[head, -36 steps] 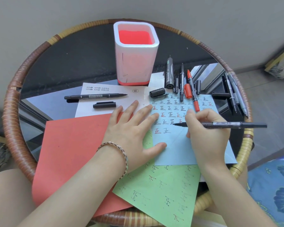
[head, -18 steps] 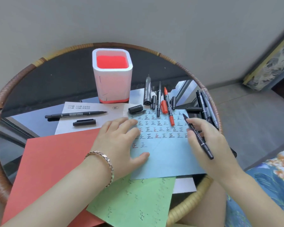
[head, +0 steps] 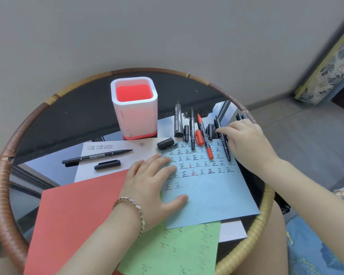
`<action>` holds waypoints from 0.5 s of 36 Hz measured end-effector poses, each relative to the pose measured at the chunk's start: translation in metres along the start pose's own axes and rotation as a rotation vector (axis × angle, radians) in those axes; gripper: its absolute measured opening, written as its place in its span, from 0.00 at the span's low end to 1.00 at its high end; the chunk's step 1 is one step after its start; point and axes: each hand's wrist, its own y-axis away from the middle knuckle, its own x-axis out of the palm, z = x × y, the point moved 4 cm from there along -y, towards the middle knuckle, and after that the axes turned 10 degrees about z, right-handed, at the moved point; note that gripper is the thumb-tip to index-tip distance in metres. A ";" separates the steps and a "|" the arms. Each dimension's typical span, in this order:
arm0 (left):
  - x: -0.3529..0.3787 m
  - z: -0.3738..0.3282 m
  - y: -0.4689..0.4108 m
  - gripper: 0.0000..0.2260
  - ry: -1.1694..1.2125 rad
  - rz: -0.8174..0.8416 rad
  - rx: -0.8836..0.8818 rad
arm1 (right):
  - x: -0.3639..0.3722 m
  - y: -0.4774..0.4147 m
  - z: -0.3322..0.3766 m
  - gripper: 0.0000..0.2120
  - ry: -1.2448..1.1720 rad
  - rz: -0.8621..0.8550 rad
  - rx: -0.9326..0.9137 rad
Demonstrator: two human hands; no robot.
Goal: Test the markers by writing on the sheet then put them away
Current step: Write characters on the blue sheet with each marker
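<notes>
A blue sheet point(head: 211, 197) covered with rows of written characters lies on the round table. My left hand point(head: 153, 181) presses flat on the sheet's left side. My right hand point(head: 246, 143) reaches to the sheet's upper right, its fingertips on a black marker point(head: 224, 145) that lies uncapped along the sheet's edge. Left of it lie a red marker point(head: 205, 137), a red cap point(head: 199, 139), a thin black marker point(head: 192, 132) and a thick black marker point(head: 178, 120). A white pen holder point(head: 134, 116) with a red inside stands behind.
Another uncapped black marker point(head: 97, 156) and its cap point(head: 107, 164) lie on a white sheet point(head: 91, 171) at the left. A loose black cap point(head: 165, 143) sits near the holder. Red sheet point(head: 77, 215) and green sheet point(head: 173, 251) overlap in front. More markers point(head: 240, 116) lie by the rattan rim point(head: 0, 175).
My right hand carried the black marker away from the written rows, up and to the right, and laid it beside the red marker. The left hand stayed on the sheet. The camera tilted up.
</notes>
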 end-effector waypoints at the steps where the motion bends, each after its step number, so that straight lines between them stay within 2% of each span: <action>1: 0.000 0.000 0.000 0.30 0.006 -0.004 0.006 | 0.000 0.000 0.000 0.18 -0.020 0.000 0.019; 8: 0.001 0.003 0.000 0.30 0.032 -0.031 0.019 | -0.018 0.014 -0.027 0.12 -0.076 -0.031 0.272; 18: 0.000 0.003 0.000 0.30 0.032 -0.018 0.018 | -0.017 0.008 -0.036 0.15 -0.141 0.086 0.460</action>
